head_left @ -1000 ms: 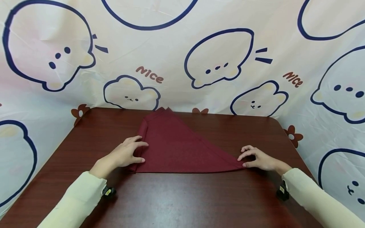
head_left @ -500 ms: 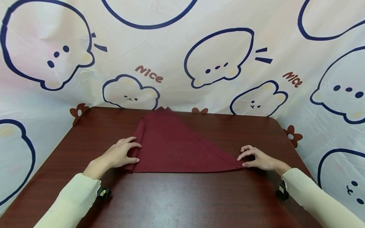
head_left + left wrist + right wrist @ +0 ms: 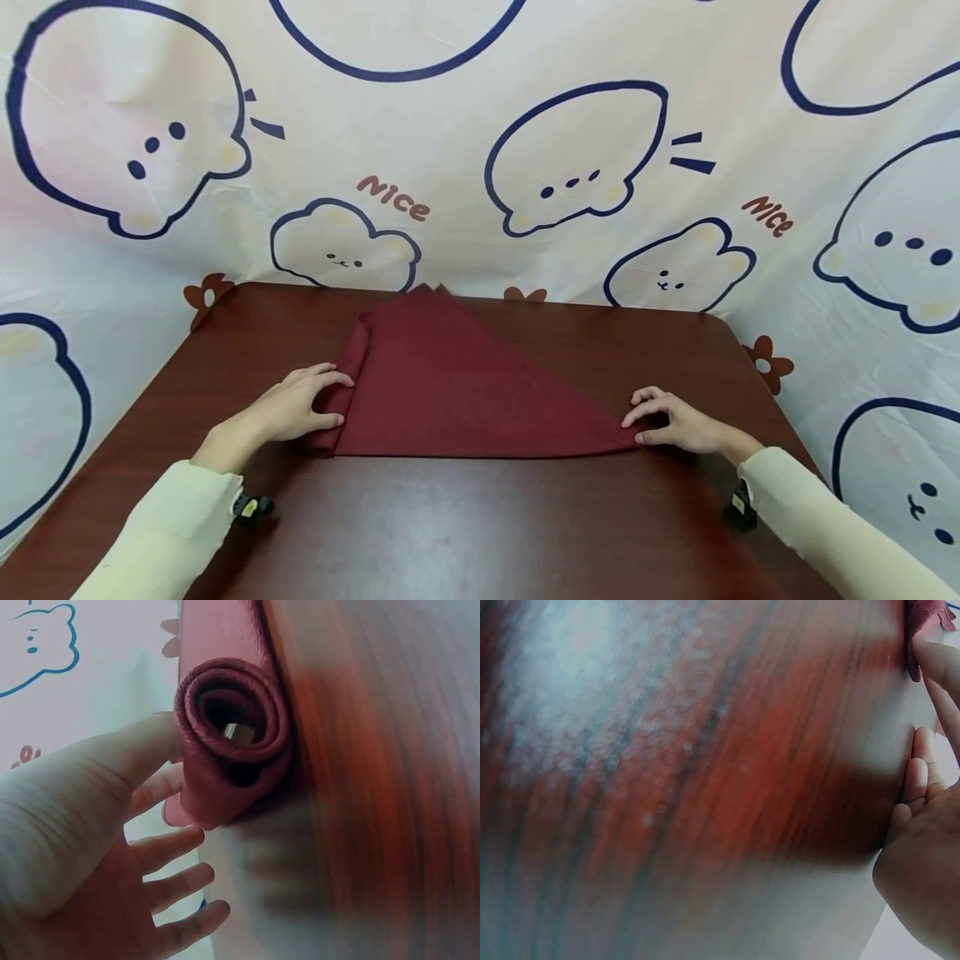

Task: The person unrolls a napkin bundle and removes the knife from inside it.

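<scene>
A dark red cloth [image 3: 450,383] lies on the table, its flat part tapering to a point at the right. Along its left side runs a rolled edge [image 3: 352,354]. In the left wrist view the end of that roll [image 3: 232,671] shows as a spiral, with a small pale object [image 3: 238,733] inside that I cannot identify. My left hand [image 3: 288,404] holds the roll with thumb and index finger, the other fingers spread beside it. My right hand [image 3: 678,421] pinches the cloth's right corner between thumb and index finger; that corner [image 3: 922,619] is partly visible in the right wrist view.
The brown wood-grain table [image 3: 480,525] reaches back to a pale curtain [image 3: 450,125] printed with cartoon outlines, which also hangs at both sides. A small black device sits at each wrist.
My left hand has moved left with the rolled edge, and the flat part of the cloth has grown wider on that side. My right hand stays at the right corner.
</scene>
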A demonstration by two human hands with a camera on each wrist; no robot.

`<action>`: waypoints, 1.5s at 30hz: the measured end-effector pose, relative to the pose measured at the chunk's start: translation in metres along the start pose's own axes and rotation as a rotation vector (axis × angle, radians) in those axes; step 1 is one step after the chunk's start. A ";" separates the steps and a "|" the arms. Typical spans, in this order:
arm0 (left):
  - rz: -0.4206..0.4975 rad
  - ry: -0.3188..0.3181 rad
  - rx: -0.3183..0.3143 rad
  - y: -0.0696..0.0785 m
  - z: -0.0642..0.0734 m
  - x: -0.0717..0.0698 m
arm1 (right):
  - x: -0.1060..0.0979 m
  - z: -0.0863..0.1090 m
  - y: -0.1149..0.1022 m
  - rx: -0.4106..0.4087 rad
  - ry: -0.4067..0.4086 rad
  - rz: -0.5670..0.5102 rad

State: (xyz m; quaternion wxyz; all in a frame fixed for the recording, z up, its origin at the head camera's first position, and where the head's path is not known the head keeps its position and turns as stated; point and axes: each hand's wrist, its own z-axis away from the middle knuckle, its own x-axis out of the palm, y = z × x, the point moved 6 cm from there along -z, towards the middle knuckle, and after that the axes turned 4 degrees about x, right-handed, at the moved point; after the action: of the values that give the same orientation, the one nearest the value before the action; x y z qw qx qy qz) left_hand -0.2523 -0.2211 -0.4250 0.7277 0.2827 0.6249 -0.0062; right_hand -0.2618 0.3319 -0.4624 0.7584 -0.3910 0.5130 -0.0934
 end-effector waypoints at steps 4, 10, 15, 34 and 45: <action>-0.006 0.008 -0.006 -0.007 0.009 -0.002 | 0.005 0.003 0.000 -0.001 -0.001 -0.001; 0.039 -0.003 0.004 -0.014 0.015 -0.001 | 0.006 0.007 -0.001 -0.002 -0.005 0.002; 0.081 0.010 0.029 -0.015 0.014 -0.001 | 0.005 0.007 -0.001 -0.007 -0.005 0.001; 0.123 0.035 0.075 -0.016 0.008 -0.005 | 0.000 0.000 -0.001 -0.030 0.013 0.006; 0.126 0.037 0.096 -0.013 0.012 -0.005 | -0.001 0.001 -0.003 -0.029 0.008 0.004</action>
State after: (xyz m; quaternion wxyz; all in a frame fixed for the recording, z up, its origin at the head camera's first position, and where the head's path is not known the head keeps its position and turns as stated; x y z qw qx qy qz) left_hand -0.2476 -0.2383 -0.4249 0.7006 0.3562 0.6181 0.0150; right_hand -0.2606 0.3313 -0.4593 0.7508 -0.4006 0.5181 -0.0857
